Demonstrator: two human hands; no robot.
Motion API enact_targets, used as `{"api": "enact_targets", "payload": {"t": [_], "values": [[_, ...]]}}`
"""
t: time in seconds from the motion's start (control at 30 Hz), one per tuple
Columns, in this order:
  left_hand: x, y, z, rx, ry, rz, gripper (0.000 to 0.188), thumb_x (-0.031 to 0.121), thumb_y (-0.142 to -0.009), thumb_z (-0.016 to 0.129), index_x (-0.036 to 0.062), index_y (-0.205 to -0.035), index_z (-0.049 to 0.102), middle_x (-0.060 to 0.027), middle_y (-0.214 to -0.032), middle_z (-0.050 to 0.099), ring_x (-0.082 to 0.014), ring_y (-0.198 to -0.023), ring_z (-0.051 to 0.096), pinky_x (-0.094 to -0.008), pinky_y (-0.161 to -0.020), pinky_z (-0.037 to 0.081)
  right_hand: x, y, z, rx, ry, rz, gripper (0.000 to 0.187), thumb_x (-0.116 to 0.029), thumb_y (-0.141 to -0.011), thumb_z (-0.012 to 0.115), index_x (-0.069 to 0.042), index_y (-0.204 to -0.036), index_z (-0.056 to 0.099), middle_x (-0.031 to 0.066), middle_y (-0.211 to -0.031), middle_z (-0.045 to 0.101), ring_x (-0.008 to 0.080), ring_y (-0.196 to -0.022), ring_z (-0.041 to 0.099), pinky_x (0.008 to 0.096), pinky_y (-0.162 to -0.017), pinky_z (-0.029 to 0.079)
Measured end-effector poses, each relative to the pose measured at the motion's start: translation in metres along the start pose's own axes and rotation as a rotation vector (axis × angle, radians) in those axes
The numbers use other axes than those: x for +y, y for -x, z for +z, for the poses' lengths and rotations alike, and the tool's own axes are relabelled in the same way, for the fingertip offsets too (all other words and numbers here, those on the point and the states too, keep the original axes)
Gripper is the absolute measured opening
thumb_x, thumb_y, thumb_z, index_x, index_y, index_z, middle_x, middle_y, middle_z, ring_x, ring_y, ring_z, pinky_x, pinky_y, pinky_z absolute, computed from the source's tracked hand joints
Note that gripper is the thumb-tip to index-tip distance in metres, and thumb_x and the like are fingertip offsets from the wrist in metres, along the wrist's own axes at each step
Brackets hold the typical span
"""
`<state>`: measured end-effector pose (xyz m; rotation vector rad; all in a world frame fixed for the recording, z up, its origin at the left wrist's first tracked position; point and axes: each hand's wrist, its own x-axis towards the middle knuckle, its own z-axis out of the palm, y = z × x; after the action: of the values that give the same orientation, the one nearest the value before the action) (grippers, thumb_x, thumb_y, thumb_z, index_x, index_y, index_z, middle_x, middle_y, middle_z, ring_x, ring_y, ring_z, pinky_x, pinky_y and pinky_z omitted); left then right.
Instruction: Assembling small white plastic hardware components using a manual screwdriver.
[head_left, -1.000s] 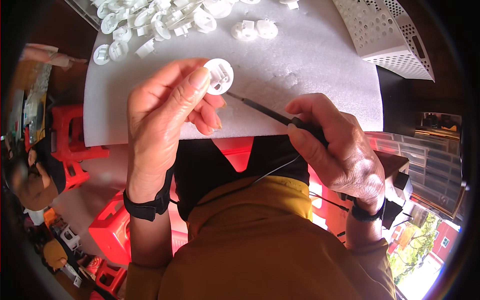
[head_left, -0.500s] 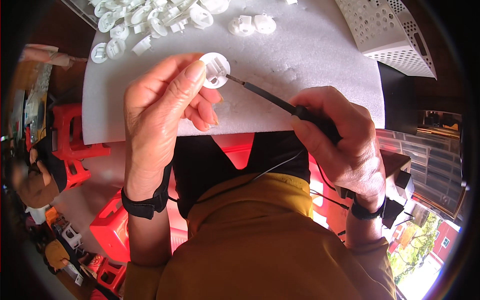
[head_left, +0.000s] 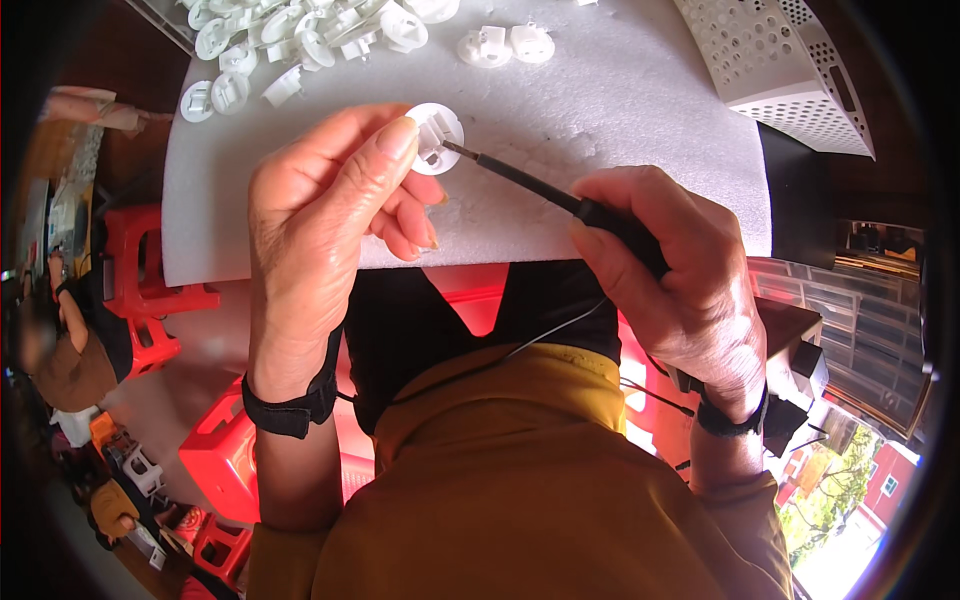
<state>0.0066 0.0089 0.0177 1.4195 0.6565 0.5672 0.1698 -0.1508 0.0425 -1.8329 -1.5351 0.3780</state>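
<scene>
Above the near part of the table, a small round white plastic part [head_left: 432,124] with raised ribs and a recess is pinched by my left hand [head_left: 320,200], between thumb and fingers at its left edge. My right hand [head_left: 680,270] is closed round the dark handle of a slim black tool [head_left: 525,184], which looks like a screwdriver. Its thin metal tip reaches over the right side of the disc, into or against the recess; whether it touches I cannot tell. Most of the handle is hidden in my palm.
A pile of similar white parts [head_left: 310,30] lies at the far left, with two more parts [head_left: 505,45] at the far middle. A perforated white basket [head_left: 790,80] stands far right on the foam-covered table [head_left: 650,110]. Red stools [head_left: 215,450] and people are at the left.
The tool's tip has moved left, from the disc's right edge to its ribbed middle. My right hand has shifted slightly left; the white part has moved a little right.
</scene>
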Motion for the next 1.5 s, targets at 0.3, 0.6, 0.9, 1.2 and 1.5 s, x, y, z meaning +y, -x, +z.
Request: {"api": "enact_targets", "payload": {"t": [0.3, 0.6, 0.9, 1.2, 1.5], "values": [[0.001, 0.000, 0.000, 0.002, -0.011, -0.015, 0.034, 0.024, -0.096, 0.054, -0.0060, -0.109, 0.061, -0.0122, -0.072, 0.063, -0.0110, -0.049, 0.055, -0.0214, -0.044, 0.042, 0.000, 0.000, 0.001, 0.054, 0.138, -0.122, 0.023, 0.007, -0.076, 0.065, 0.003, -0.098, 0.059, 0.0115, -0.074, 0.059, 0.0199, -0.062, 0.059, 0.0264, -0.057, 0.047], [-0.001, -0.001, -0.001, 0.040, 0.079, 0.002, 0.029, 0.022, -0.092, 0.060, -0.0055, -0.102, 0.065, -0.0107, -0.068, 0.062, -0.0125, -0.050, 0.058, -0.0222, -0.044, 0.046, -0.005, 0.004, 0.012, 0.134, 0.280, -0.178, 0.027, 0.007, -0.075, 0.067, 0.002, -0.100, 0.059, 0.0140, -0.077, 0.060, 0.0280, -0.064, 0.062, 0.0330, -0.055, 0.050], [-0.003, 0.001, -0.003, 0.004, -0.034, -0.009, 0.037, 0.026, -0.096, 0.052, -0.0062, -0.113, 0.060, -0.0118, -0.078, 0.065, -0.0104, -0.054, 0.056, -0.0210, -0.048, 0.044, -0.014, 0.001, 0.009, 0.044, 0.226, -0.122, 0.025, 0.008, -0.076, 0.066, 0.002, -0.099, 0.060, 0.0131, -0.075, 0.059, 0.0285, -0.062, 0.061, 0.0328, -0.055, 0.048], [-0.003, 0.001, 0.000, -0.013, -0.089, 0.027, 0.036, 0.025, -0.096, 0.053, -0.0058, -0.112, 0.062, -0.0094, -0.080, 0.065, -0.0087, -0.058, 0.056, -0.0204, -0.051, 0.044, -0.012, -0.006, 0.007, -0.021, 0.259, -0.185, 0.025, 0.007, -0.076, 0.065, 0.001, -0.100, 0.061, 0.0112, -0.071, 0.056, 0.0288, -0.058, 0.058, 0.0347, -0.050, 0.045], [-0.006, 0.002, 0.003, 0.039, -0.047, 0.096, 0.025, 0.015, -0.094, 0.058, -0.0042, -0.109, 0.064, -0.0093, -0.078, 0.065, -0.0118, -0.062, 0.061, -0.0224, -0.054, 0.048, -0.008, -0.002, 0.017, 0.030, 0.162, -0.147, 0.026, 0.009, -0.076, 0.063, 0.001, -0.100, 0.060, 0.0127, -0.072, 0.056, 0.0295, -0.057, 0.057, 0.0347, -0.049, 0.045]]}}
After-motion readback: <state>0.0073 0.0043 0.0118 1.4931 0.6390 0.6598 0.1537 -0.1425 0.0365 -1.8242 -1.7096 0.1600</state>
